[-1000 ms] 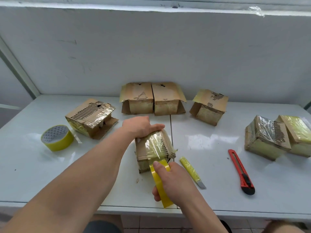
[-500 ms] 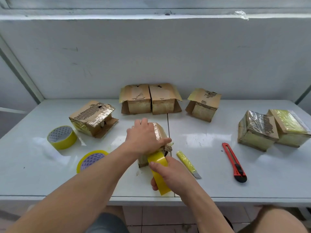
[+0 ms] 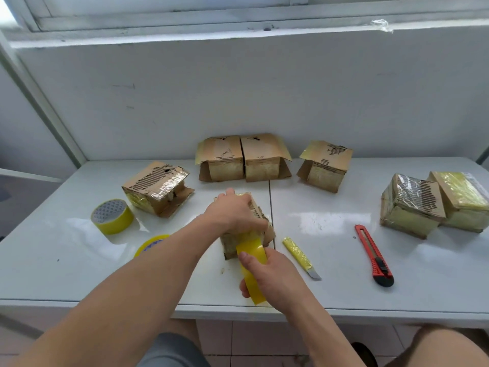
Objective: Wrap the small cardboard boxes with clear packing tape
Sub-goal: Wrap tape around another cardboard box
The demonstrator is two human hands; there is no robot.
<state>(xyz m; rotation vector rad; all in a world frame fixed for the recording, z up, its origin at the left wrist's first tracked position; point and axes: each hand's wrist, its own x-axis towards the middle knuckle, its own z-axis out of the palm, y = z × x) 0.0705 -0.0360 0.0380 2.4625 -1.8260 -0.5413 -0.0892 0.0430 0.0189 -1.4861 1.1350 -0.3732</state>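
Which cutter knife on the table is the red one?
The red cutter lies farthest right, near the wrapped boxes. The other cutter is yellow and lies beside the right hand.

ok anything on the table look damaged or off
The box at far left looks damaged: its top layer is torn in strips and a side flap hangs open onto the table. The yellow knife lies with its blade out. The box being taped has ragged edges.

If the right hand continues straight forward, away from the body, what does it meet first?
Most likely the box directly ahead, gripped by the left hand; the right hand holds the tape roll against it.
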